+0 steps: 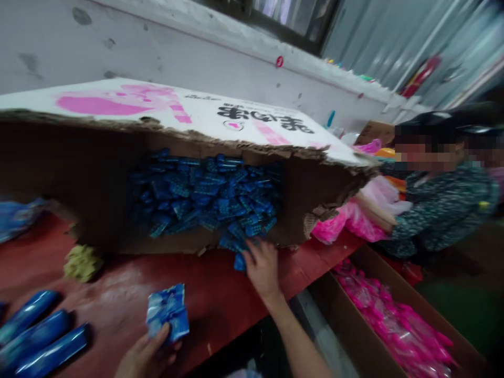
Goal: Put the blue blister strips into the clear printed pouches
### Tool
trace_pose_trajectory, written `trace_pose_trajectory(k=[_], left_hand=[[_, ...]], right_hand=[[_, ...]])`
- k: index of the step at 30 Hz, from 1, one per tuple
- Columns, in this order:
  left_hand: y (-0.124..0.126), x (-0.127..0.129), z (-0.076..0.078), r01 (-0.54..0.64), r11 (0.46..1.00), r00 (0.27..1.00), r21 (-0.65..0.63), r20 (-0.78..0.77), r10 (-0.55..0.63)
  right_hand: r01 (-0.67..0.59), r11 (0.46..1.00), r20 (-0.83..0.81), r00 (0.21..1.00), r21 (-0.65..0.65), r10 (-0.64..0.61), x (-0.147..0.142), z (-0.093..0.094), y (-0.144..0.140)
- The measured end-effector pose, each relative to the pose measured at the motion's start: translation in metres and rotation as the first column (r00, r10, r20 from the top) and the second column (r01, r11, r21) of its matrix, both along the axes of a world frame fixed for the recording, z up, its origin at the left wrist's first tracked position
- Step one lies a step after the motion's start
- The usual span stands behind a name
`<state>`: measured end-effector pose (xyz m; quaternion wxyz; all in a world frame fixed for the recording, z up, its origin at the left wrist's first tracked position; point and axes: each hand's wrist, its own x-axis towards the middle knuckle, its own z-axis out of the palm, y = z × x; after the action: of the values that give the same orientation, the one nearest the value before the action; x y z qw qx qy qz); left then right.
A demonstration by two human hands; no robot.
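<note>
The left hand (147,352), in front of the large cardboard box (205,118), has its thumb pressed down over a flat blue wrapper (167,307), closed on it. A loose thumb pinch would be the likely cause of the wrapper slipping away. The right hand (262,265) is at the box's front lip, right of its middle, fingers partly spread and bent over a few blue packets (232,241); blur hides whether any is gripped.

Inside the box, toward its back, lies a heap of small blue packets (212,197). Drawing one from the lip could bring neighbours sliding out, since they rest on one another, and the box's torn, ragged edge could snag film or scrape the fingers.

In front of the box spreads the red tabletop (212,294); its near edge runs under the right forearm, so a packet knocked by that arm might drop over it. At the box's front left corner sits a yellowish lump (82,262), and nearer than that are longer blue packs (51,338), which a leftward sweep could push around. Right of the box and lower, an open carton (323,299) holds pink packets (394,315); a stray blue one could fall among them. Beyond it, also right of the box, a co-worker's sleeve (437,210) reaches toward pink bags (342,223).
</note>
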<state>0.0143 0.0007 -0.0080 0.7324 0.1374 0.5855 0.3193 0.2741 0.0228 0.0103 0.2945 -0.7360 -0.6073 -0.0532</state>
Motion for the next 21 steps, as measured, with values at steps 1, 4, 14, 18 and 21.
trace_pose_trajectory(k=[1,4,14,18,21], left_hand=[[-0.001,0.001,0.005,-0.009,1.000,1.000,0.000,0.029,0.009],[-0.003,0.001,0.013,-0.092,0.994,0.993,0.063,0.081,0.087],[-0.006,-0.018,0.010,-0.106,0.990,0.980,0.093,0.181,0.088],[-0.008,-0.023,0.008,-0.101,0.987,0.978,0.125,0.196,0.075],[-0.009,-0.021,0.006,-0.090,0.987,0.977,0.135,0.202,0.062]], right_hand=[[0.062,0.998,0.034,0.998,-0.024,-0.061,0.007,0.002,-0.008],[0.177,0.966,0.161,0.976,-0.190,-0.147,0.021,-0.005,-0.027],[0.231,0.965,0.193,0.960,-0.126,-0.205,0.033,-0.039,-0.041],[0.186,0.952,0.209,0.968,-0.243,-0.136,0.040,-0.037,-0.039],[0.099,0.964,-0.006,0.995,-0.246,-0.104,0.034,-0.039,-0.041]])
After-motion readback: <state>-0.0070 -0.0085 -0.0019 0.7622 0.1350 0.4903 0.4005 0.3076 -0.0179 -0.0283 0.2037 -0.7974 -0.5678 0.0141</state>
